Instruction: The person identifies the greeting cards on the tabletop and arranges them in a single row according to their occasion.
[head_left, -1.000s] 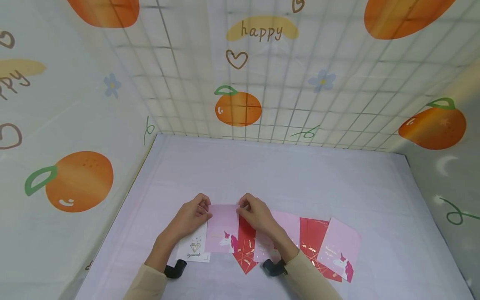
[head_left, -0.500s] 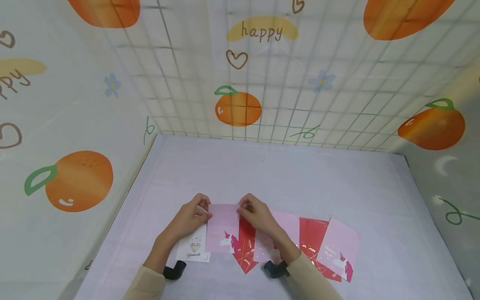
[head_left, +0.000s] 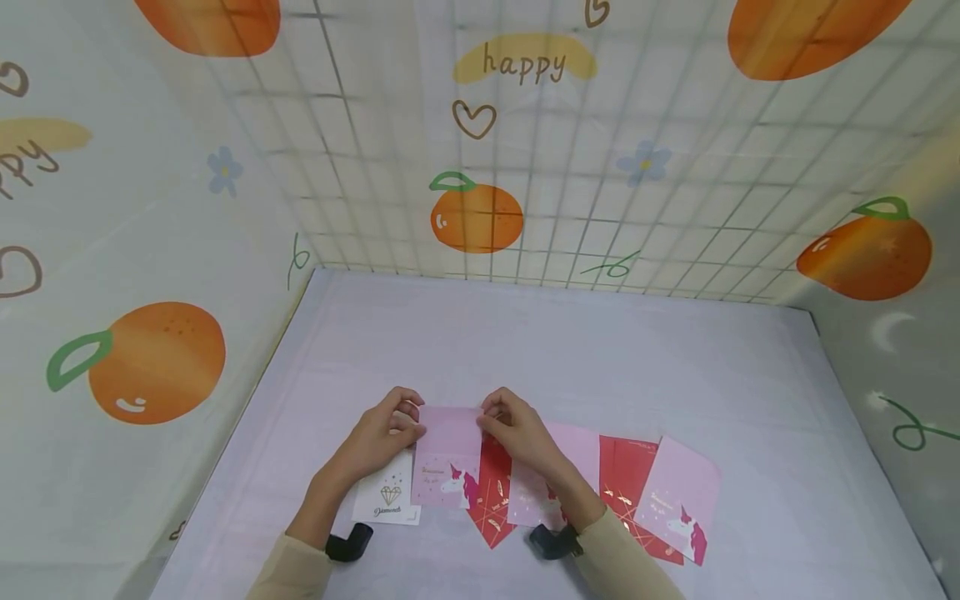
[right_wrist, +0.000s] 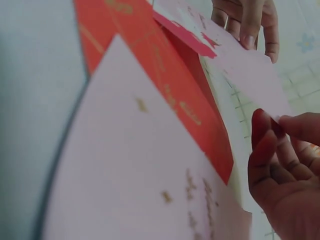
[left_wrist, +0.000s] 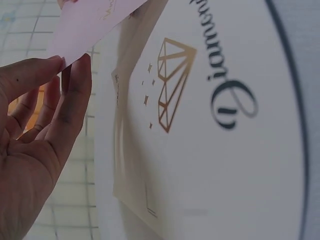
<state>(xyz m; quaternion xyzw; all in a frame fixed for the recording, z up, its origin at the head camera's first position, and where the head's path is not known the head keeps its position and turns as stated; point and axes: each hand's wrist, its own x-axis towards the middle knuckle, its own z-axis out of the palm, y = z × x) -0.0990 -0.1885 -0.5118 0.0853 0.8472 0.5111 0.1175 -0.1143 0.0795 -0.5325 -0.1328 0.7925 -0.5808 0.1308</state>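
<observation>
Plainly pinched: one pink card at its two top corners

Nearest come two beige sleeves (head_left: 291,571), with two black gadgets (head_left: 350,543), one at each wrist. Just beyond is the held pink card (head_left: 447,454), with a unicorn print, overlapping a white card and a red one. The left hand (head_left: 382,433) clamps thumb and finger on its top left corner; the right hand (head_left: 517,429) pinches the top right corner likewise. Whether its lower edge touches anything, I cannot tell.

The step in hand seems to be positioning this card — the next move probably calls for level corners while it is folded or laid down.

Counted, three pink cards show: the held one, a middle pink card (head_left: 576,443) and a right pink card (head_left: 678,496). Two red cards (head_left: 493,500) and one white card (head_left: 386,500) complete the row; hidden layers may add more. Farther back stretch the pale table (head_left: 540,350) and a fruit-printed cloth wall (head_left: 390,167).
</observation>
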